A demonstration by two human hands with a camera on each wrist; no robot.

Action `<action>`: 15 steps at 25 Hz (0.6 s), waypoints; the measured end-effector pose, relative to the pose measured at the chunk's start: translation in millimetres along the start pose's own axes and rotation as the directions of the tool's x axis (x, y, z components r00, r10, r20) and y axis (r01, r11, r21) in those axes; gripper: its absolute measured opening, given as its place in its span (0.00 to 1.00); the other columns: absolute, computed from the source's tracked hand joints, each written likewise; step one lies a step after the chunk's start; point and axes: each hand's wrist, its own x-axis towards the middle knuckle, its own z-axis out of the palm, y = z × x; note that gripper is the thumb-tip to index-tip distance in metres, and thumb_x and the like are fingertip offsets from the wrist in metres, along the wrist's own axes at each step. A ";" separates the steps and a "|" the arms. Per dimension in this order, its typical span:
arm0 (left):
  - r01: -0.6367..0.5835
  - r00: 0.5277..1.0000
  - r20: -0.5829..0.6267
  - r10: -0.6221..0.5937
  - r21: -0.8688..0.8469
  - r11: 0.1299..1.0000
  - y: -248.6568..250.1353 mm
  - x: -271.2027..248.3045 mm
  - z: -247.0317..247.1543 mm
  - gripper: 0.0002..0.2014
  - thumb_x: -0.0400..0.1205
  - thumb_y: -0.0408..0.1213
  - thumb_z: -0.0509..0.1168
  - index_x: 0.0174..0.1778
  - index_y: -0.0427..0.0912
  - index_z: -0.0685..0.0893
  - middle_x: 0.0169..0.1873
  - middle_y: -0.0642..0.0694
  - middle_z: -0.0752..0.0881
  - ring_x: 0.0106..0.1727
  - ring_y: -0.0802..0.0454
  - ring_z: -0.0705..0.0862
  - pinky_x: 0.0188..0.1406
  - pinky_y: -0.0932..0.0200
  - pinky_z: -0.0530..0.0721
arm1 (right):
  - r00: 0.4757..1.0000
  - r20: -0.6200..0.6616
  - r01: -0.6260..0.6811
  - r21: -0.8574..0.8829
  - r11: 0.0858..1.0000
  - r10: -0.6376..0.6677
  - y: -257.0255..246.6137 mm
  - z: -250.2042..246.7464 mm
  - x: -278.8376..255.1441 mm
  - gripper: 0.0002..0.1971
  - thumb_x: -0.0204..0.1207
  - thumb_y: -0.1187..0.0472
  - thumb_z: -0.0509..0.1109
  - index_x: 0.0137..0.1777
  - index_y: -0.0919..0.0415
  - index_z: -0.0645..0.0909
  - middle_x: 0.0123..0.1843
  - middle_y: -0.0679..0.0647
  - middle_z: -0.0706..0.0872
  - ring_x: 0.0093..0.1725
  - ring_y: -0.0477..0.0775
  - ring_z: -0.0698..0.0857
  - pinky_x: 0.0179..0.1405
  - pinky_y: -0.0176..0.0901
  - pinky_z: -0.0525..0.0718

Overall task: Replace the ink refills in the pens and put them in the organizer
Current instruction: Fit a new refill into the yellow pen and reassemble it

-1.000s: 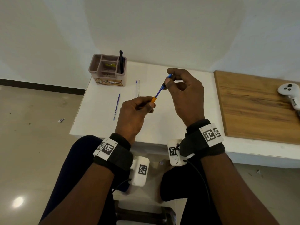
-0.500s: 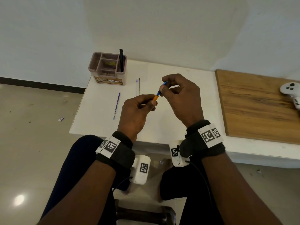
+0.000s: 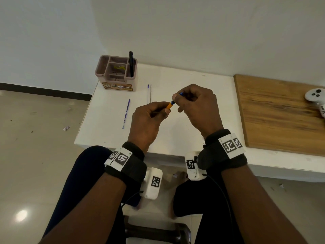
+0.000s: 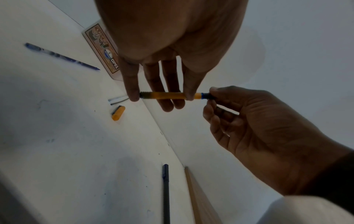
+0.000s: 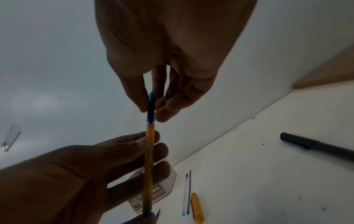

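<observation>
Two hands mid-frame above counter: left hand grips orange pen barrel; right hand pinches blue tip section at barrel mouth. Likely light, stiff, slippery plastic; hold barrel mid-length, tip by collar.

The way to the organizer crosses bare white surface, with two refills lying right of it and a blue refill in front. An orange cap lies beside the two refills, a black pen near the wooden board.
</observation>
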 end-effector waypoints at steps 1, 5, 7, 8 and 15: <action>-0.004 1.000 -0.001 0.004 -0.003 1.000 -0.2 0.3 0.0 0.12 0.87 0.38 0.71 0.65 0.47 0.92 0.52 0.50 0.94 0.54 0.53 0.92 0.63 0.58 0.88 | 1.000 -0.004 -0.016 -0.019 1.000 0.016 -0.4 0.5 1.1 0.11 0.80 0.51 0.79 0.44 0.60 0.88 0.37 0.51 0.91 0.33 0.51 0.91 0.41 0.41 0.90; 0.019 1.000 0.000 -0.019 -0.017 1.000 -0.4 0.3 -0.1 0.12 0.87 0.40 0.71 0.66 0.48 0.91 0.52 0.51 0.95 0.52 0.56 0.93 0.57 0.61 0.88 | 0.997 -0.002 -0.079 -0.085 0.993 0.079 -4.2 5.6 6.8 0.24 0.76 0.34 0.76 0.44 0.57 0.85 0.36 0.53 0.90 0.35 0.55 0.90 0.41 0.45 0.87; 0.038 0.999 -0.006 -0.038 -0.033 0.999 -0.4 0.9 -1.0 0.12 0.87 0.40 0.71 0.66 0.48 0.91 0.52 0.52 0.95 0.51 0.57 0.93 0.53 0.64 0.86 | 0.991 0.044 -0.125 0.014 0.992 0.124 -6.0 5.3 6.5 0.21 0.79 0.34 0.73 0.53 0.51 0.87 0.40 0.50 0.91 0.35 0.50 0.89 0.41 0.45 0.85; 0.043 0.999 -0.010 -0.043 -0.042 0.998 -0.6 1.4 -1.4 0.12 0.87 0.39 0.71 0.65 0.49 0.91 0.51 0.52 0.95 0.51 0.57 0.93 0.50 0.65 0.85 | 0.992 0.068 -0.114 0.064 0.991 0.109 -5.7 4.7 5.0 0.16 0.82 0.39 0.73 0.56 0.51 0.88 0.41 0.48 0.91 0.34 0.48 0.88 0.40 0.43 0.84; 0.041 0.999 0.011 -0.041 -0.014 0.999 0.1 2.2 1.1 0.12 0.88 0.41 0.70 0.66 0.48 0.90 0.50 0.53 0.94 0.50 0.60 0.93 0.51 0.65 0.86 | 0.998 0.000 -0.065 0.003 0.998 0.065 -1.7 12.5 8.8 0.20 0.76 0.39 0.78 0.42 0.58 0.85 0.36 0.52 0.88 0.36 0.55 0.87 0.42 0.51 0.89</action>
